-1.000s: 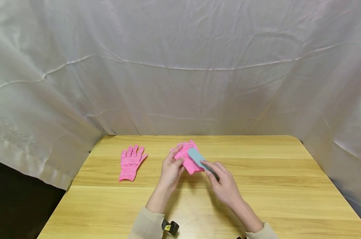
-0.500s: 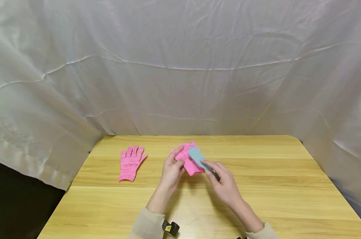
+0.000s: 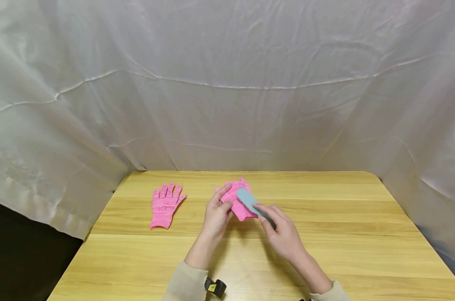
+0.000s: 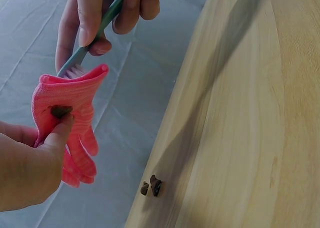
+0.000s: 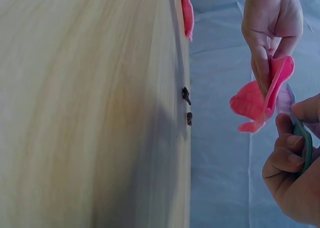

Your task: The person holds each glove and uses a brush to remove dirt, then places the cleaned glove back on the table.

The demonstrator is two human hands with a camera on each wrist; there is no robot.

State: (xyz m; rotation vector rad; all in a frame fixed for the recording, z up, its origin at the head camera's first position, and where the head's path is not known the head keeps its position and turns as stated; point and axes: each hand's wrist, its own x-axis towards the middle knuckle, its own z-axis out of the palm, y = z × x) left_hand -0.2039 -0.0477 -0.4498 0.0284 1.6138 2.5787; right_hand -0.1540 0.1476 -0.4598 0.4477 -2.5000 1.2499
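Note:
My left hand [image 3: 215, 215] pinches a pink knitted glove [image 3: 244, 212] near its cuff, raised above the table. A dark brown patch [image 4: 61, 111] shows on the glove beside my thumb in the left wrist view; whether it is a stain or a lump, I cannot tell. My right hand [image 3: 285, 238] grips a brush [image 3: 246, 197] with a blue-green back, its fingers round the dark green handle [image 4: 112, 12]. Pale bristles [image 5: 285, 100] face the glove and seem to touch it near the cuff. The glove's fingers hang down in the left wrist view.
Another pink glove [image 3: 164, 205] lies flat at the left of the wooden table [image 3: 344, 251]. Two small dark brown bits [image 4: 155, 185] sit near the table's edge in the wrist views. A pale grey curtain [image 3: 227, 117] encloses the back and sides.
The brush head has shifted slightly back and forth over the glove, now a little lower and further left than half a second ago. Both hands keep their hold; the other glove stays put.

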